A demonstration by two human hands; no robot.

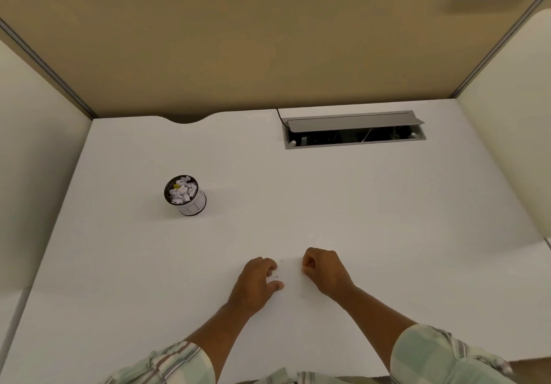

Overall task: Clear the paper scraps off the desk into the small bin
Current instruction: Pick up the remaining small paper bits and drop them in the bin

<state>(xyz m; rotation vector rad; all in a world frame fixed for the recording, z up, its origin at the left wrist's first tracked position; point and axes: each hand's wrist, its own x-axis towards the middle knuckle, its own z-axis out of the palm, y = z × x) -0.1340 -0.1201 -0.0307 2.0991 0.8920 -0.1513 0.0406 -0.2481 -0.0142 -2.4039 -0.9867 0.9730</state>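
The small bin (193,204) is a black mesh cup with a white label, standing left of the desk's middle. It is heaped with white paper scraps (182,191) and one yellow bit. Both hands rest on the white desk (387,219) near its front, well to the right of the bin. My left hand (258,282) curls its fingers and thumb around a small white paper scrap (273,274) that is hard to tell from the desk. My right hand (323,270) is closed in a loose fist, fingertips pinched together. Whether it holds anything is too small to see.
An open grey cable tray (351,134) is sunk into the desk at the back right, with a black cable beside it. Tan and cream partition panels (268,55) wall the desk at the back and on both sides. A sign at the top right reads 248.
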